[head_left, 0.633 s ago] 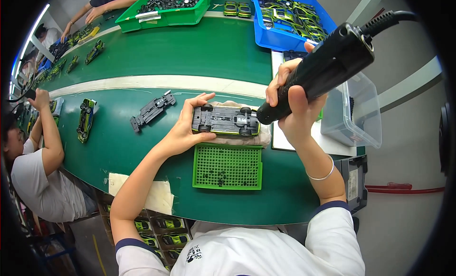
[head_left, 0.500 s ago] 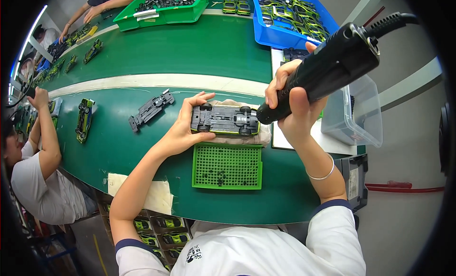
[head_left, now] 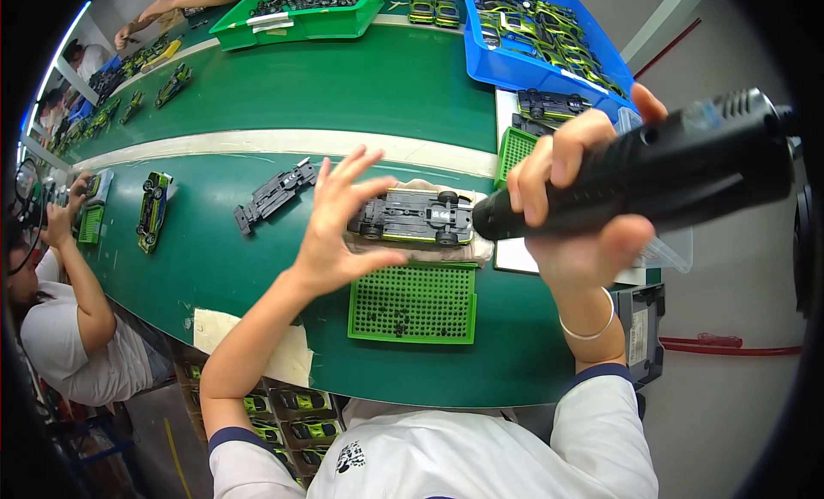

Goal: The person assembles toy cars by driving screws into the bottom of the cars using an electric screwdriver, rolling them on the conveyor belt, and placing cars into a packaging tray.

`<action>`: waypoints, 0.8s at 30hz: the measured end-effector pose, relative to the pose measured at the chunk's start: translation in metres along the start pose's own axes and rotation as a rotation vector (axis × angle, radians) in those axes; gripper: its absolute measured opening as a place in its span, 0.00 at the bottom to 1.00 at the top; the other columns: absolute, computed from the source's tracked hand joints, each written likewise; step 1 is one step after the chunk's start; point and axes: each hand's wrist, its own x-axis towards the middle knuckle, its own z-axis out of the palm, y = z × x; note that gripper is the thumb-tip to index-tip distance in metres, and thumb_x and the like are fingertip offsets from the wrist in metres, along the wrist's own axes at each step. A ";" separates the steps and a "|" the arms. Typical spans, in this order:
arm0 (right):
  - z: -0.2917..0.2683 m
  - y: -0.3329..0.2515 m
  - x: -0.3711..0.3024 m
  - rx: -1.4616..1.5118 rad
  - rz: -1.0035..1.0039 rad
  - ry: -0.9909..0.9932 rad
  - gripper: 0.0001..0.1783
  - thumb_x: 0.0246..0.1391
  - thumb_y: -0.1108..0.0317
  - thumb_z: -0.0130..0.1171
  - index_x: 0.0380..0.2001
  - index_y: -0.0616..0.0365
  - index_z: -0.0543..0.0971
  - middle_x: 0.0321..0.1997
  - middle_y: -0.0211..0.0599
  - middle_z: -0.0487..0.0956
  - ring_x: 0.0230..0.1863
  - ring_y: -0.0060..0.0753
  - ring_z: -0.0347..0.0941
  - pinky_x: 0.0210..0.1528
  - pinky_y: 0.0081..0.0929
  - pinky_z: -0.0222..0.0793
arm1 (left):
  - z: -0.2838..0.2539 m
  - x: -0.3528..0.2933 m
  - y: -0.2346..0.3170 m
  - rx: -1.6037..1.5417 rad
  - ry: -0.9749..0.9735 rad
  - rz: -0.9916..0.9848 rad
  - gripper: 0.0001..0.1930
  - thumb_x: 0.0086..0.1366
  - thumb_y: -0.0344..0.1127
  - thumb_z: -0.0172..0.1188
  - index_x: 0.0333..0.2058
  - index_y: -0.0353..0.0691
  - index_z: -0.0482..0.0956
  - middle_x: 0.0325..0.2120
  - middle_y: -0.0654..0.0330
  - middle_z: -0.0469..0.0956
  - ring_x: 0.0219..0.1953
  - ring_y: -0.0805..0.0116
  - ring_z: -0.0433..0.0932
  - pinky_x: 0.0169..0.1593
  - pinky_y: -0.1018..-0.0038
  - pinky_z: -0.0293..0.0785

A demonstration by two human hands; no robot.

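A toy car lies wheels up on a pale cloth pad, its black underside facing me. My left hand is open at the car's left end, fingers spread and thumb apart. In my right hand is a black electric screwdriver, held nearly level; its nose is close to the car's right end, and I cannot tell whether they touch. Just below the pad sits a green perforated tray with small dark screws in some holes. A loose black car chassis rests to the left.
Another toy car lies farther left, near a co-worker. Across the back stand a green bin of wheels and a blue bin of car bodies. A clear plastic box is at the right. Below the table edge, a carton holds several toy cars.
My left hand has let go of the car and spread its fingers. The screwdriver has tipped lower toward level and swung right, with my right hand slightly raised.
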 end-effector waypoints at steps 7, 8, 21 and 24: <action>0.027 -0.008 -0.012 0.117 0.159 -0.097 0.53 0.37 0.31 0.52 0.59 0.47 0.43 0.25 0.31 0.62 0.14 0.23 0.63 0.17 0.22 0.63 | 0.001 -0.009 0.036 0.059 -0.190 0.129 0.07 0.41 0.39 0.67 0.16 0.50 0.76 0.50 0.63 0.68 0.60 0.58 0.54 0.60 0.45 0.28; 0.029 -0.008 -0.008 0.188 0.133 -0.082 0.53 0.38 0.31 0.52 0.59 0.48 0.43 0.25 0.32 0.62 0.14 0.23 0.63 0.17 0.21 0.63 | -0.001 -0.012 0.031 0.094 -0.273 0.157 0.11 0.38 0.40 0.69 0.22 0.49 0.77 0.52 0.60 0.64 0.61 0.55 0.51 0.60 0.44 0.28; 0.083 0.075 0.019 0.122 -0.090 -0.181 0.41 0.47 0.52 0.59 0.53 0.68 0.51 0.25 0.37 0.68 0.16 0.23 0.66 0.18 0.17 0.61 | -0.012 -0.024 -0.041 -0.171 -0.081 -0.177 0.30 0.43 0.45 0.67 0.46 0.45 0.69 0.53 0.62 0.64 0.60 0.58 0.54 0.62 0.51 0.36; 0.084 0.083 0.019 0.095 -0.085 -0.197 0.40 0.48 0.53 0.59 0.53 0.68 0.53 0.24 0.37 0.68 0.15 0.22 0.65 0.18 0.16 0.61 | -0.013 -0.024 -0.044 -0.156 -0.085 -0.155 0.31 0.43 0.45 0.67 0.47 0.45 0.69 0.52 0.61 0.65 0.60 0.58 0.54 0.62 0.51 0.37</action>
